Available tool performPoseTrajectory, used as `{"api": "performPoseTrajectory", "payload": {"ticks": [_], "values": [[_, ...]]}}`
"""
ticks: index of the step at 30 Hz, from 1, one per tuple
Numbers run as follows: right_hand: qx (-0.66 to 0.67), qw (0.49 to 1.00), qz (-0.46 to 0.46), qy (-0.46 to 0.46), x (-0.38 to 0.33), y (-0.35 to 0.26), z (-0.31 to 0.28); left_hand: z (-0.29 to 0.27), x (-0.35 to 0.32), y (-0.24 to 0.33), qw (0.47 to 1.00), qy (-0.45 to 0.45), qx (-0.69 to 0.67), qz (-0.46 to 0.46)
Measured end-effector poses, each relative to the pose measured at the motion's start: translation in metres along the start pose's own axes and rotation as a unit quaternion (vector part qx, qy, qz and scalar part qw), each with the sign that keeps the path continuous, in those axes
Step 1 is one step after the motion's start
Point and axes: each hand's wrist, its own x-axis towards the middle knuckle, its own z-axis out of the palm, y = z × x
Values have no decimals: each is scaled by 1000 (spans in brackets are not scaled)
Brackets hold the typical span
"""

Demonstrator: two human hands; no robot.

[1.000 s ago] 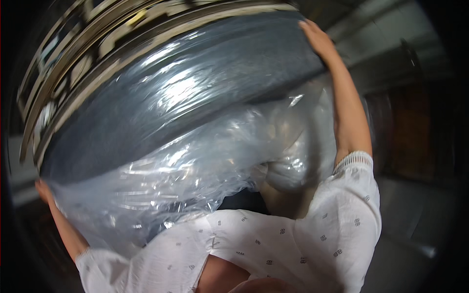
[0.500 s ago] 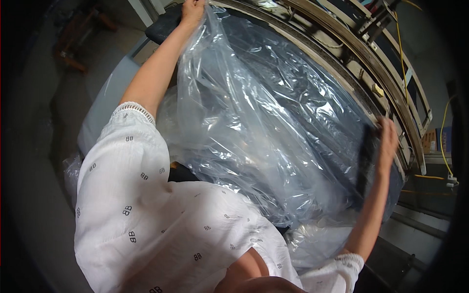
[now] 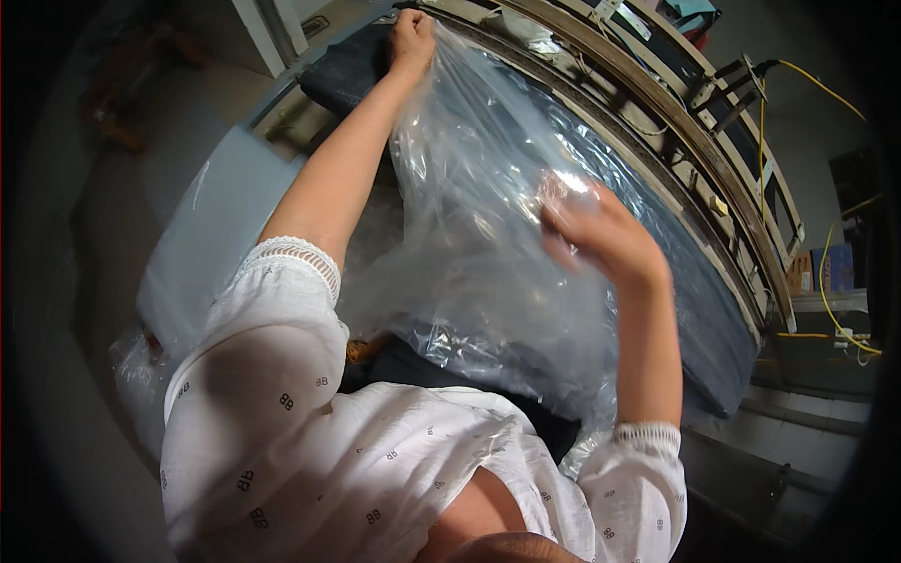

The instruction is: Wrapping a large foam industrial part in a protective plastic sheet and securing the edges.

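Clear plastic sheet (image 3: 469, 192) is spreading from my left hand (image 3: 413, 42) toward my blurred right hand (image 3: 591, 225), obstructing the straight path between them; contact at the right is not resolving. Between my right forearm (image 3: 649, 357) and the long curved rail (image 3: 699, 131), a strip of dark slab (image 3: 709, 347) is offering a passage. The rail is walling off the far side, with a yellow cord (image 3: 823, 272) hanging beyond. A pale grey panel (image 3: 221, 230) is occupying the space outside my left forearm (image 3: 338, 164).
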Motion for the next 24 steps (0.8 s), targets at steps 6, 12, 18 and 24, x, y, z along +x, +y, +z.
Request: {"api": "performPoseTrajectory", "payload": {"ticks": [6,12,18,24], "values": [[150,847,-510,-1,-296,44,-15,21,9,-15,987,-113,81,81],[-98,708,-221,664,-553,85,59,10,16,13,957,-193,152,158],[-714,-27,414,564,-628,-3,-51,48,-18,41,914,-251,256,188],[-648,405,-21,645,-437,101,-88,-77,-14,-2,887,-239,348,187]]}}
